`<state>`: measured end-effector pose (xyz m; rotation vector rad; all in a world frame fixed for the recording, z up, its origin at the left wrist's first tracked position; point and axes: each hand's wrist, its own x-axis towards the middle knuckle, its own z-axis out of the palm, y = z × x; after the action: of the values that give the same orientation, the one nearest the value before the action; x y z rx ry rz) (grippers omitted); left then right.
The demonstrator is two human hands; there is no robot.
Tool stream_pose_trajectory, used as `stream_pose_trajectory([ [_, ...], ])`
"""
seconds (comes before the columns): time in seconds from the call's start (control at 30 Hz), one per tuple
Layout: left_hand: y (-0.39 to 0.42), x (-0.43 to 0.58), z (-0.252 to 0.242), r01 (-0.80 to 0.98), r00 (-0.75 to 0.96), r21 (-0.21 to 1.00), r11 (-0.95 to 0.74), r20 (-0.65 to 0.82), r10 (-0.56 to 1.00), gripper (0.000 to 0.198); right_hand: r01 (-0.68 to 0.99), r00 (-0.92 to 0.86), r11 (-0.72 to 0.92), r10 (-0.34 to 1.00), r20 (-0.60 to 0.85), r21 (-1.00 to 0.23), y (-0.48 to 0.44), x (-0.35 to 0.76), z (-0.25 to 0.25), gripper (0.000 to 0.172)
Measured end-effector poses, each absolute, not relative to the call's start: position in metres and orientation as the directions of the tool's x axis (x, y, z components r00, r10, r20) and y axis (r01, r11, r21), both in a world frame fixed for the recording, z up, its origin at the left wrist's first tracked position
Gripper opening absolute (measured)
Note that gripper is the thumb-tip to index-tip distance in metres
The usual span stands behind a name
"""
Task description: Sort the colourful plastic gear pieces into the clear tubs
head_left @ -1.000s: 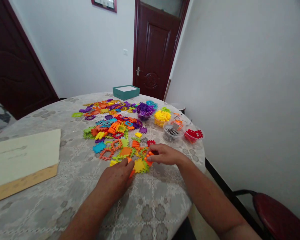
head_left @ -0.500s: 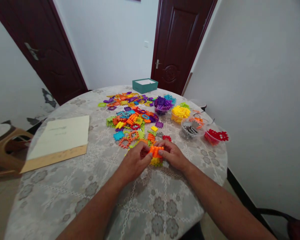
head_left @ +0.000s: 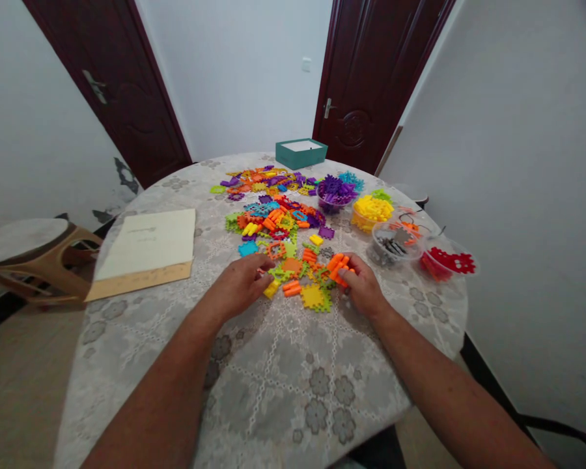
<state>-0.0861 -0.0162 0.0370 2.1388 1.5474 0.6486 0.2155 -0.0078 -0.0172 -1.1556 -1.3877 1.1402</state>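
My right hand point(head_left: 364, 286) is closed on orange ridged building pieces point(head_left: 339, 268), held between thumb and fingers just above the tablecloth. My left hand point(head_left: 241, 286) is at the near left edge of the loose pieces, its thumb and fingers apart and nothing visible in its grasp. Beside its thumb lies a yellow ridged piece point(head_left: 271, 288). Between my hands are an orange ridged piece point(head_left: 292, 288), a flat orange square piece point(head_left: 292, 266) and a yellow toothed square point(head_left: 313, 296) over a green one.
Mixed colourful pieces point(head_left: 278, 221) are heaped beyond my hands. Clear tubs on the right hold purple point(head_left: 336, 192), yellow point(head_left: 372, 212), grey point(head_left: 393, 242) and red pieces point(head_left: 449, 262). A green box point(head_left: 300, 156) stands at the far edge; a cream board point(head_left: 149, 244) lies left.
My hands have parted from their shared hold on the orange pieces. The left moved away to the left; the right kept orange pieces and shifted right. The view also shifted.
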Motion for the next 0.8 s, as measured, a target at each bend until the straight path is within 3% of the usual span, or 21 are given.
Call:
stream_pose_trajectory([
  [0.13, -0.024, -0.063, 0.025, 0.795, 0.433, 0.395, -0.46, 0.162, 0.887, 0.025, 0.106, -0.004, 0.157, 0.987, 0.158, -0.982, -0.01, 0.215, -0.018, 0.031],
  [0.27, -0.03, -0.037, 0.016, 0.832, 0.49, 0.22, -0.509, 0.139, 0.861, 0.023, 0.124, 0.038, 0.222, 0.973, 0.228, -0.967, -0.011, 0.209, -0.016, 0.027],
  [0.5, -0.02, -0.04, 0.008, 0.823, 0.532, 0.113, -0.556, 0.19, 0.825, 0.023, 0.079, -0.049, 0.241, 0.97, 0.238, -0.967, -0.015, 0.195, -0.014, 0.027],
  [0.6, -0.015, -0.046, 0.009, 0.823, 0.481, 0.176, -0.54, 0.288, 0.828, 0.024, 0.067, -0.118, 0.212, 0.972, 0.203, -0.975, -0.018, 0.192, -0.014, 0.029],
  [0.7, -0.014, -0.047, 0.011, 0.762, 0.381, 0.365, -0.535, 0.415, 0.826, 0.028, 0.032, -0.182, 0.21, 0.962, 0.201, -0.977, -0.018, 0.191, -0.013, 0.033],
  [0.8, -0.015, -0.04, 0.013, 0.645, 0.362, 0.536, -0.545, 0.414, 0.835, 0.031, -0.032, -0.266, 0.249, 0.932, 0.249, -0.968, -0.018, 0.19, -0.014, 0.034],
])
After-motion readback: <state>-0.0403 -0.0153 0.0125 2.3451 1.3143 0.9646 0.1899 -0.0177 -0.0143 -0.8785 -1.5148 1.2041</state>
